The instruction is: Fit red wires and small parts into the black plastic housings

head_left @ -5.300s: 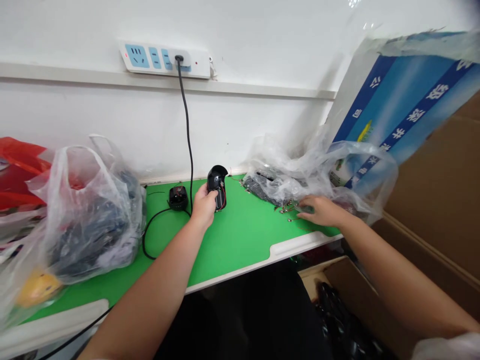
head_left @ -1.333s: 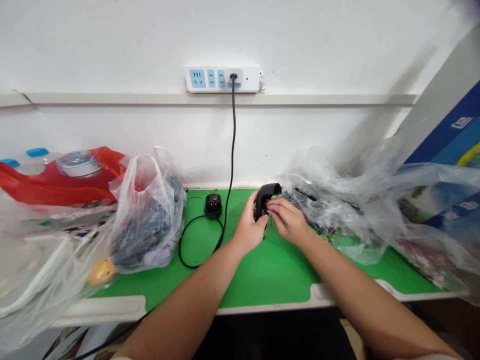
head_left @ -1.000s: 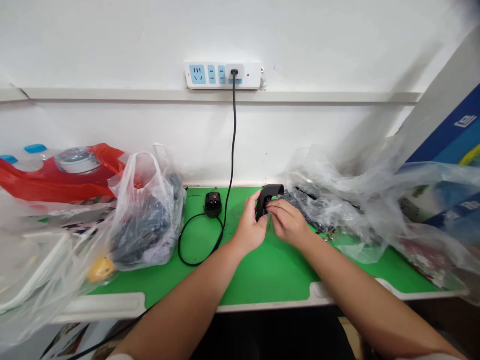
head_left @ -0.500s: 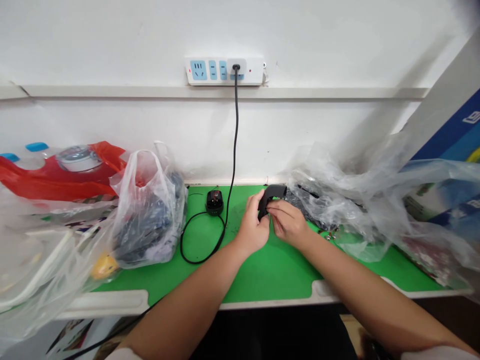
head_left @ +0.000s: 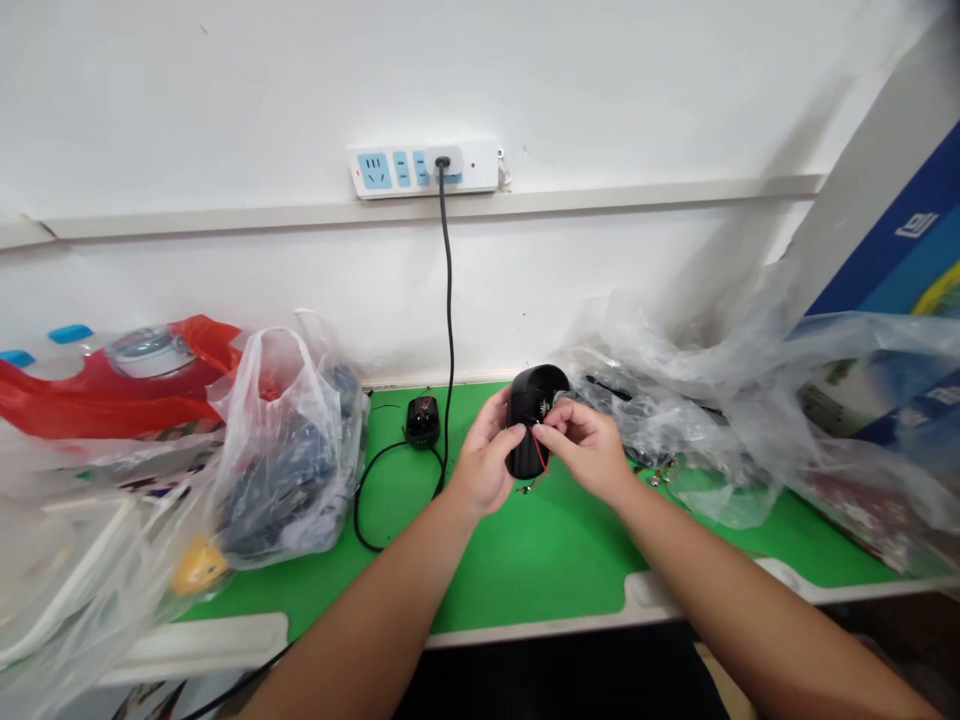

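My left hand (head_left: 486, 460) is closed round the side of a black curved plastic shell (head_left: 538, 385), its thumb on the near edge. The shell's hollow inside faces me, with small electronic parts in it. Thin red wires (head_left: 543, 455) hang from the shell's lower end over the mat. My right hand (head_left: 589, 445) is closed in a pinch at the shell's inner right side; what sits between its fingertips is too small to make out. Left of the hands, a small black device (head_left: 422, 420) with an open top and wires inside stands on the green mat (head_left: 525, 570).
A black cable (head_left: 448, 300) runs from a white power strip (head_left: 480, 176) on the wall down to the mat. Plastic bags (head_left: 274, 480) lie on the left, near a yellow toy (head_left: 199, 567). Clear plastic wrapping (head_left: 712, 400) and small metal pieces (head_left: 658, 476) are on the right.
The shell has turned so that its hollow inside and red wires now show. Both hands have shifted with it and still hold on. The camera view has tilted slightly.
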Demonstrator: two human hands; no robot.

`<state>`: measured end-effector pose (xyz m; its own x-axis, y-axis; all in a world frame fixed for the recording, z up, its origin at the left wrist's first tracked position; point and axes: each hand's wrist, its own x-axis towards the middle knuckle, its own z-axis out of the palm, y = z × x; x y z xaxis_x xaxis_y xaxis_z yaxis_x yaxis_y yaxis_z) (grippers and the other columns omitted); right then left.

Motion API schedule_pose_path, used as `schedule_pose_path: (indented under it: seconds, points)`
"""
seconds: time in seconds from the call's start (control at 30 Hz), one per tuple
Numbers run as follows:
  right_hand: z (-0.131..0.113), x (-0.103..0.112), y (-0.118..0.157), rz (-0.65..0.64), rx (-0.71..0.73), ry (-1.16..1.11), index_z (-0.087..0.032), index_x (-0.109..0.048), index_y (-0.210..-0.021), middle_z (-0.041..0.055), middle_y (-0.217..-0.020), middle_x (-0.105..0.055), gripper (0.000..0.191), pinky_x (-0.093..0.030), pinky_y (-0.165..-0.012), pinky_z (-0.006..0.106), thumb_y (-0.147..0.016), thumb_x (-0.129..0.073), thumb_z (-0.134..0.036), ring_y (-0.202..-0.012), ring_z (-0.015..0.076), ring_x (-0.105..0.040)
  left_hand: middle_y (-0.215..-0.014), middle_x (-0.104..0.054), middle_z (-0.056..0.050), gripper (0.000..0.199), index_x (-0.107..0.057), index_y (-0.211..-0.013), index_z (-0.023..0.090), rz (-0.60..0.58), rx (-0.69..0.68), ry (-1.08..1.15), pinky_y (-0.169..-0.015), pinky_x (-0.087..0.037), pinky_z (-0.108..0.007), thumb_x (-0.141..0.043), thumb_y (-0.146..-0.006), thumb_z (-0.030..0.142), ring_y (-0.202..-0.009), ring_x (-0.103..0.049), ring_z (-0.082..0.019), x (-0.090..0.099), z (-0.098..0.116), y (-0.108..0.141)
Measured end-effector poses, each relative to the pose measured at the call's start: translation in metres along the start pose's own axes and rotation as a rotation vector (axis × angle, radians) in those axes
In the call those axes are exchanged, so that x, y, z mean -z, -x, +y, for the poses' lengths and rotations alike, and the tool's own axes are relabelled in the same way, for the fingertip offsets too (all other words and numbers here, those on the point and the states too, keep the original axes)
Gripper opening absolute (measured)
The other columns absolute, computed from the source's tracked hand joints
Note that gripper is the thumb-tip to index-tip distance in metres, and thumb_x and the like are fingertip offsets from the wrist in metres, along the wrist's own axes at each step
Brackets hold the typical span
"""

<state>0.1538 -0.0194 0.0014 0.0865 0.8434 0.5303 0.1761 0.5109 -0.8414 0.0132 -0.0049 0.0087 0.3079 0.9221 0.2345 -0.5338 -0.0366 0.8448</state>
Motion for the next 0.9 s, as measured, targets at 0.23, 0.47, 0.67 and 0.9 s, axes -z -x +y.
schedule_pose_path:
  seconds: [0.23, 0.47, 0.67, 0.9]
  points:
    - [-0.008, 0.003, 0.003, 0.023, -0.061, -0.032, -0.018, -0.054, -0.063, -0.0034, -0.057, -0.044, 0.026, -0.032, -0.048, 0.023, -0.073, -0.069, -0.035, -0.051, 0.0083, -0.037, -0.133, -0.05, -0.006, 0.046, -0.048, -0.124, 0.026, -0.105, -0.034, -0.054, -0.109, -0.031, -0.044, -0.06, -0.079, 0.024, -0.128, -0.041, -0.025, 0.0, -0.003, 0.002]
    - [-0.007, 0.003, 0.007, 0.036, -0.072, -0.057, -0.017, -0.057, -0.061, -0.0019, -0.057, -0.047, 0.026, -0.033, -0.048, 0.024, -0.072, -0.071, -0.036, -0.052, 0.0091, -0.04, -0.14, -0.043, -0.006, 0.052, -0.04, -0.134, 0.026, -0.168, -0.091, -0.26, -0.111, -0.027, -0.043, -0.055, -0.085, 0.028, -0.131, -0.036, -0.025, 0.007, -0.007, 0.004]
    - [-0.01, 0.002, 0.008, 0.036, -0.088, -0.083, -0.017, -0.057, -0.059, -0.0014, -0.056, -0.048, 0.026, -0.034, -0.048, 0.024, -0.072, -0.071, -0.034, -0.051, 0.0093, -0.041, -0.138, -0.044, -0.006, 0.048, -0.041, -0.133, 0.026, -0.145, -0.13, -0.308, -0.11, -0.028, -0.042, -0.053, -0.086, 0.027, -0.129, -0.039, -0.025, 0.005, -0.009, 0.007]
    - [-0.005, 0.004, 0.003, -0.008, -0.144, -0.169, -0.017, -0.057, -0.058, -0.0026, -0.054, -0.05, 0.027, -0.034, -0.046, 0.023, -0.068, -0.074, -0.036, -0.049, 0.0085, -0.043, -0.136, -0.046, -0.005, 0.048, -0.043, -0.128, 0.026, -0.103, -0.082, -0.25, -0.109, -0.03, -0.042, -0.054, -0.082, 0.025, -0.128, -0.039, -0.025, 0.002, -0.007, 0.005]
